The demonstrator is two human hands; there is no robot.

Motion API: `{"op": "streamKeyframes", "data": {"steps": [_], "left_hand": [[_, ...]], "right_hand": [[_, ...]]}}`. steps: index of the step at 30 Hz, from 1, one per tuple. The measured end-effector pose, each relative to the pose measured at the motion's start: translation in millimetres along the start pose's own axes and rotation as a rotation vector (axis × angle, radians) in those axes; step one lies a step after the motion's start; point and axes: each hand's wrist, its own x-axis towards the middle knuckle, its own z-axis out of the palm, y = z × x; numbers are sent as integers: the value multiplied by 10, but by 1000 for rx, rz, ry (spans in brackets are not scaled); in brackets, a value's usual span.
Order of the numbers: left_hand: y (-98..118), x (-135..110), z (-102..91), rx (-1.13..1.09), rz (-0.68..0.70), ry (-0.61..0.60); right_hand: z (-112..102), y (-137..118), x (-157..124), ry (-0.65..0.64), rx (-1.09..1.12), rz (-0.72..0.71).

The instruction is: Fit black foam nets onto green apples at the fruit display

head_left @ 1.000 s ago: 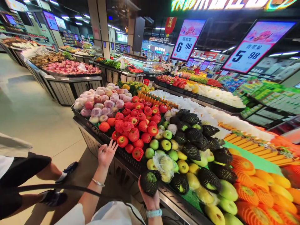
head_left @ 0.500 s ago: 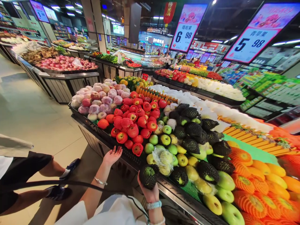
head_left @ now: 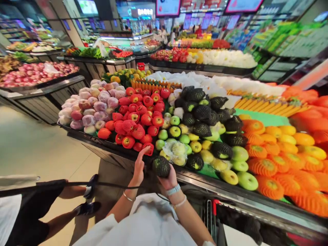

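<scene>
Dark-netted fruit: I see it raised off the stand, just on the near side of the surface, roundish; its long axis I cannot make out.
Right hand: cupped around the fruit from the near right side, fingers bent to its curve, so it has hold of it.
Left hand: partly open, index finger stretched toward the far right, nothing visible in its grasp; the other fingers are hard for me to read.
Gap between: the fruit lies just right of my left hand, apart from it; the right hand is nearer, already in contact.
Red-netted apple: right behind the left index fingertip in my view; I cannot tell whether they touch.
Bagged fruit: on the surface, to the far right of the held fruit.
</scene>
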Motion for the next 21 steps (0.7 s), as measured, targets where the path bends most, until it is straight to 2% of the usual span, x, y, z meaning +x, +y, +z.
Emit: {"op": "streamKeyframes", "data": {"steps": [2,3,5,9,12,14,18,20,21], "left_hand": [[67,-2,60,219,131,-246],[88,5,72,283,151,-316],[102,20,85,338,135,-313],[66,5,127,259,63,-68],[45,11,156,39,10,119],[32,52,138,-170,-80,241],[-36,164,-8,-586,-430,483],[-94,166,-101,-695,-632,529],[-125,140,-141,-720,-713,515]], "right_hand": [[164,-14,-9,18,47,-9],[234,-16,-19,22,62,-18],[339,-11,-54,32,87,-51],[421,15,-151,22,90,-52],[423,14,-218,11,35,25],[406,-5,-270,-32,-39,21],[355,-92,-411,-288,-318,-64],[336,-140,-473,-412,-577,-179],[333,-160,-494,-433,-724,-288]]}}
